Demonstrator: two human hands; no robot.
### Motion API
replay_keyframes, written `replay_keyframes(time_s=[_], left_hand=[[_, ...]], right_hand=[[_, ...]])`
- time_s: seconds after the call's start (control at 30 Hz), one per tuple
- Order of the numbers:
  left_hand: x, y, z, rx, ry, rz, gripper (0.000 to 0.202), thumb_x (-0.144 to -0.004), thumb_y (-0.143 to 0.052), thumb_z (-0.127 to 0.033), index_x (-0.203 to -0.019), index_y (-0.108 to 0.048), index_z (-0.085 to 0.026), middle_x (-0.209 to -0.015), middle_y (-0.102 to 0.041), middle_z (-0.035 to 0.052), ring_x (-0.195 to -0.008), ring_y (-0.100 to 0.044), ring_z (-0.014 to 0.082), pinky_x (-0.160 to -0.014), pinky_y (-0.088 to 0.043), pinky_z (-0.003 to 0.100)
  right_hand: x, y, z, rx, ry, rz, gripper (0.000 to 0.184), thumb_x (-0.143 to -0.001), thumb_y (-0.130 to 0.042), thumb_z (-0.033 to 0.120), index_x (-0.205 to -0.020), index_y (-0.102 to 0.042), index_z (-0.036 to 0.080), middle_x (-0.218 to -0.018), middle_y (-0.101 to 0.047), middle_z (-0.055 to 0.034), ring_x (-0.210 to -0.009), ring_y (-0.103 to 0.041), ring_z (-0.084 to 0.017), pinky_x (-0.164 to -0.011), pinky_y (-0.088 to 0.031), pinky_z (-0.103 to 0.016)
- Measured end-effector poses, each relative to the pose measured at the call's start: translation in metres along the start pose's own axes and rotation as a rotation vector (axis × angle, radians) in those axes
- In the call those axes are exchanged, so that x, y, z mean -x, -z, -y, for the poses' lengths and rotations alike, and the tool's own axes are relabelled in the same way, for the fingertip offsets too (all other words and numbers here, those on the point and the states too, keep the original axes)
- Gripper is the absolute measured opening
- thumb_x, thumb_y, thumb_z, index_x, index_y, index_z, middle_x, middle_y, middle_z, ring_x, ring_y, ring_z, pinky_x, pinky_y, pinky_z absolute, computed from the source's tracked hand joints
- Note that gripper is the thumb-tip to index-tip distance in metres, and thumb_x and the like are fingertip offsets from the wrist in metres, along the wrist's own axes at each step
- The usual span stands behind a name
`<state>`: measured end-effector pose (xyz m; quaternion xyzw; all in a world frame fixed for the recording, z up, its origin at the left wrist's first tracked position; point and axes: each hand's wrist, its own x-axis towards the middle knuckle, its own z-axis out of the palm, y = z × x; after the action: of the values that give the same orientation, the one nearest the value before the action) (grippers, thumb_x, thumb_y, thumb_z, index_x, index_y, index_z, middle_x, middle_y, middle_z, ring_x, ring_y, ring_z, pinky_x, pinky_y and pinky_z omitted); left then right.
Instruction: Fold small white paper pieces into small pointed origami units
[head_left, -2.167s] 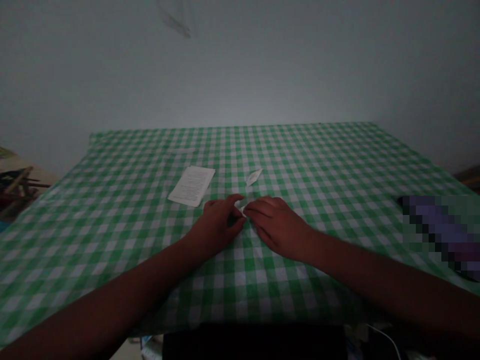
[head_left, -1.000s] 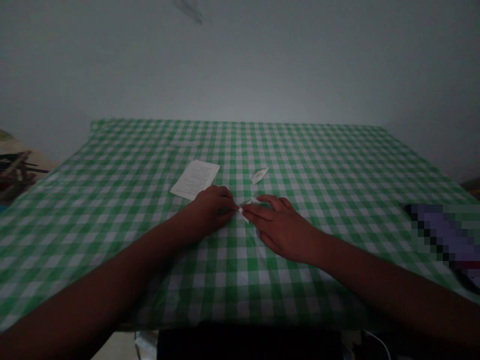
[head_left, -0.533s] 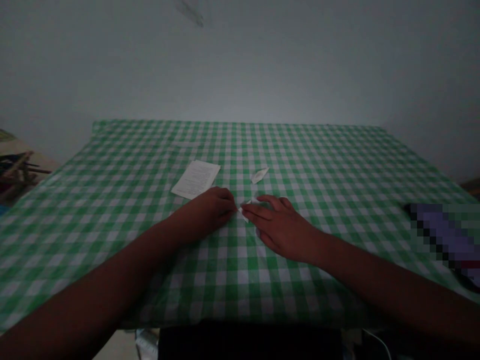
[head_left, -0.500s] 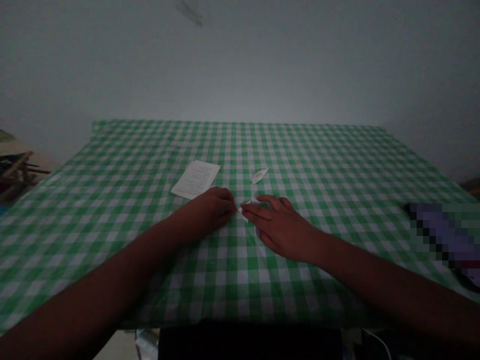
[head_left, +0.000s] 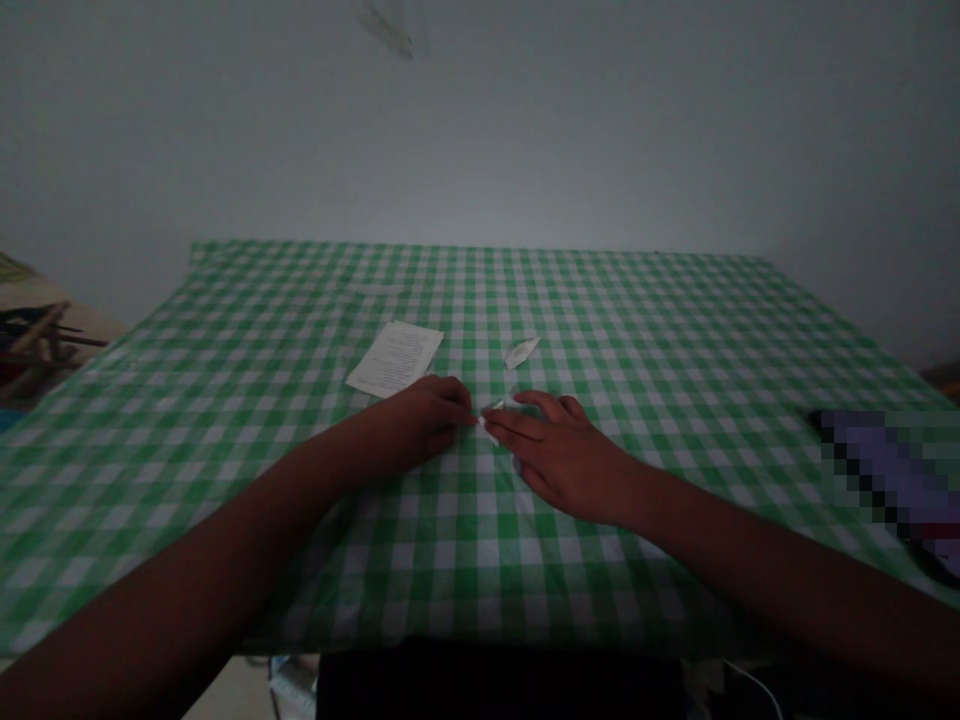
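A small folded piece of white paper [head_left: 489, 431] lies on the checked cloth between my hands, mostly covered by fingers. My left hand [head_left: 439, 415] is closed in a pinch at the paper's left corner. Over the paper's right side lies my right hand [head_left: 562, 450], its fingers stretched out and apart, the tips resting on the paper. Just beyond the hands is another small folded paper [head_left: 522, 352], pointed at its ends. Farther left, sheets of printed paper [head_left: 397, 357] lie flat, close behind my left hand.
A green and white checked tablecloth [head_left: 637, 330] covers the table, which reaches back to a pale wall [head_left: 480, 150]. At the right edge lies a dark-edged object [head_left: 892, 480], blurred by pixel blocks. Wooden parts [head_left: 37, 335] stand beyond the table's left side.
The view has shifted very slightly. My left fingertips have edged a little to the right at the paper's corner; my right hand stays in place on it.
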<state>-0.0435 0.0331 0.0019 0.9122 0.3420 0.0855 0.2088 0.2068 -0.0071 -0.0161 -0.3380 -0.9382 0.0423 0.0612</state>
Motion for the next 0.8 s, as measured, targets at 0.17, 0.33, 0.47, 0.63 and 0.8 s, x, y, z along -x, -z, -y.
replay_keyframes(time_s=[0.17,0.33,0.47,0.63,0.8], left_hand=[[0.0,0.0,0.007,0.06,0.002,-0.002,0.029,-0.087,-0.055,-0.011,-0.109,-0.07,-0.022,-0.116,-0.062,0.0041,-0.104,-0.062,0.0168,-0.096,-0.049,0.031],[-0.001,0.004,0.005,0.073,0.003,-0.017,0.031,-0.086,-0.055,-0.01,-0.113,-0.067,-0.021,-0.115,-0.064,0.0047,-0.105,-0.062,0.0173,-0.098,-0.048,0.033],[-0.001,0.005,-0.001,0.042,0.013,0.01,0.034,-0.084,-0.055,-0.007,-0.113,-0.068,-0.02,-0.118,-0.062,0.0061,-0.107,-0.061,0.0185,-0.099,-0.048,0.035],[-0.001,0.001,-0.005,-0.034,0.006,0.022,0.034,-0.082,-0.054,-0.004,-0.108,-0.07,-0.019,-0.116,-0.061,0.007,-0.107,-0.06,0.0196,-0.099,-0.048,0.035],[0.0,0.001,-0.013,-0.187,0.028,0.035,0.036,-0.082,-0.056,-0.005,-0.112,-0.069,-0.019,-0.117,-0.062,0.0081,-0.108,-0.058,0.0224,-0.097,-0.047,0.039]], right_hand=[[-0.001,0.001,0.001,0.003,-0.014,0.014,0.052,-0.094,-0.042,0.023,-0.146,-0.044,0.02,-0.155,-0.041,-0.0059,-0.135,-0.034,-0.038,-0.094,-0.038,-0.055],[-0.001,0.004,0.002,0.005,-0.02,0.037,0.053,-0.094,-0.042,0.022,-0.146,-0.044,0.019,-0.155,-0.041,-0.0063,-0.135,-0.033,-0.038,-0.094,-0.038,-0.055],[-0.002,0.005,0.003,0.008,-0.028,0.047,0.052,-0.094,-0.041,0.023,-0.146,-0.044,0.019,-0.156,-0.041,-0.0053,-0.136,-0.032,-0.038,-0.096,-0.037,-0.056],[-0.002,0.005,0.002,0.011,-0.032,0.05,0.053,-0.095,-0.042,0.023,-0.147,-0.043,0.021,-0.156,-0.04,-0.0049,-0.137,-0.032,-0.038,-0.096,-0.037,-0.056],[-0.001,0.002,0.0,-0.004,-0.017,0.029,0.054,-0.093,-0.044,0.023,-0.148,-0.042,0.021,-0.155,-0.041,-0.006,-0.139,-0.029,-0.038,-0.099,-0.035,-0.057]])
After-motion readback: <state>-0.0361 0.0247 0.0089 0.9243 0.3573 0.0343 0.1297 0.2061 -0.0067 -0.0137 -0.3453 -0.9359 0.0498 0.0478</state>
